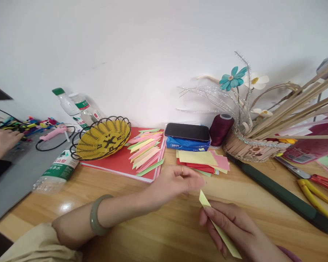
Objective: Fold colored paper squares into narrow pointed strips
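Between the thumb and fingers of my right hand is a narrow, pale yellow folded paper strip, its pointed end up and to the left. My left hand, with a ring and a green bangle at the wrist, hovers just above that end, slightly blurred. Its fingers are loosely bent with nothing visible in them. Behind it, several folded pink, yellow and green paper strips lie in a row on a red sheet stack. Flat yellow, pink and red paper slips are piled beyond my hands.
A yellow woven basket stands by plastic bottles at left. A phone rests on a blue pack, beside maroon thread. At right are a stick-sided planter, a dark green tool and scissors. Another person's hand is far left.
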Tool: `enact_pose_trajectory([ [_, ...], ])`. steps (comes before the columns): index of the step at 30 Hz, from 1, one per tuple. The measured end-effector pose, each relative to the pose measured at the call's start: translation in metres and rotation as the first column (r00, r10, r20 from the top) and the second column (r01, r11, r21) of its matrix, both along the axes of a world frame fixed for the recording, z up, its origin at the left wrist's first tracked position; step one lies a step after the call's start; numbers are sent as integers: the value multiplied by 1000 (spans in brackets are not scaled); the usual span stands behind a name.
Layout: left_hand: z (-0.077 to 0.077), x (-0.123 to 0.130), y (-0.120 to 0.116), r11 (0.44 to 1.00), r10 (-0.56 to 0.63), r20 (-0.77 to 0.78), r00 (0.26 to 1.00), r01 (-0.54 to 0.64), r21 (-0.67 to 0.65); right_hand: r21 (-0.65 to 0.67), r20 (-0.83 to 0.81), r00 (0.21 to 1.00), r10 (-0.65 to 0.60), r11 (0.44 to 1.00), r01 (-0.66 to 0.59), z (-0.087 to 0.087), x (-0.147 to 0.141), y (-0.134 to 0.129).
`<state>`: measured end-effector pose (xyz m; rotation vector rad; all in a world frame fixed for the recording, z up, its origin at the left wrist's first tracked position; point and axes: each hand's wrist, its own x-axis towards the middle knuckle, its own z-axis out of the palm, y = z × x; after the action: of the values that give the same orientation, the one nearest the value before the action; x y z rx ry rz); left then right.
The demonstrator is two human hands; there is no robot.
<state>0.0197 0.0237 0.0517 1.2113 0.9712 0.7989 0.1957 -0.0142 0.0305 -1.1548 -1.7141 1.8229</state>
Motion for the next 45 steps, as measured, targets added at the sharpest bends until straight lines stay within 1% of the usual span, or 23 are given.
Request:
enact_pose_trajectory([
  [2, 0, 1, -3, 993, -101, -61, 993, 104, 48, 1, -8, 1000, 6, 1000, -6, -1, 1, 1],
  [4, 0, 3, -5, 987, -131, -79, 988, 137, 79, 15, -14, 1000, 11, 1000, -11, -1, 2, 1],
  [8, -1, 4, -6, 995, -78, -65, 995, 81, 52, 50, -16, 1000, 22, 999, -21, -2, 3, 2],
  [13, -6, 5, -7, 999, -35, -40, 999, 36, 26, 84, 4, 999, 36, 996, -36, -5, 3, 2],
  [16, -6, 5, -6, 999, -8, -38, 999, 6, -37, 63, 12, 999, 32, 997, -33, -5, 4, 1],
  [18, -3, 2, -2, 997, 47, -26, 999, -48, -64, 35, 34, 999, 35, 999, -36, -4, 4, 1],
  [19, -1, 0, 0, 994, 87, -17, 996, -88, -57, 18, 49, 998, 31, 999, -32, -3, 4, 0],
  [21, 3, -4, 5, 987, 163, -5, 987, -163, 12, -18, 60, 998, 20, 1000, -19, -4, 4, 0],
  [22, 4, -5, 6, 984, 175, -6, 985, -175, 46, -38, 51, 999, 15, 999, -13, -4, 4, 0],
  [24, 5, -6, 5, 987, 137, -37, 990, -133, 87, -76, 15, 1000, 14, 997, -13, -7, 4, 0],
  [26, 4, -4, 1, 994, 40, -96, 995, -30, 104, -95, -19, 1000, 22, 995, -23, -9, 4, 0],
  [28, 3, -2, -4, 991, -59, -166, 984, 78, 110, -87, -32, 999, 27, 996, -30, -8, 4, 1],
  [30, 2, 0, -7, 983, -109, -209, 972, 136, 121, -65, -26, 999, 27, 997, -29, -6, 3, 1],
  [32, 1, 0, -8, 982, -110, -208, 972, 139, 131, -46, -3, 1000, 28, 999, -28, -3, 3, 2],
  [34, 1, 0, -6, 984, -104, -173, 979, 128, 128, -28, 15, 999, 30, 999, -29, -1, 3, 2],
  [37, 1, -2, -2, 989, -119, -126, 985, 128, 68, -5, 24, 999, 38, 999, -38, -2, 3, 3],
  [40, 3, -3, 1, 993, -113, -114, 987, 115, 15, -6, 30, 999, 42, 999, -42, -3, 3, 3],
  [43, 2, -3, -1, 994, -104, -139, 985, 109, 30, -20, 16, 999, 32, 999, -31, -4, 3, 2],
  [45, 0, -3, -2, 987, -128, -207, 970, 145, 68, -31, 11, 999, 32, 999, -32, -3, 3, 1],
])
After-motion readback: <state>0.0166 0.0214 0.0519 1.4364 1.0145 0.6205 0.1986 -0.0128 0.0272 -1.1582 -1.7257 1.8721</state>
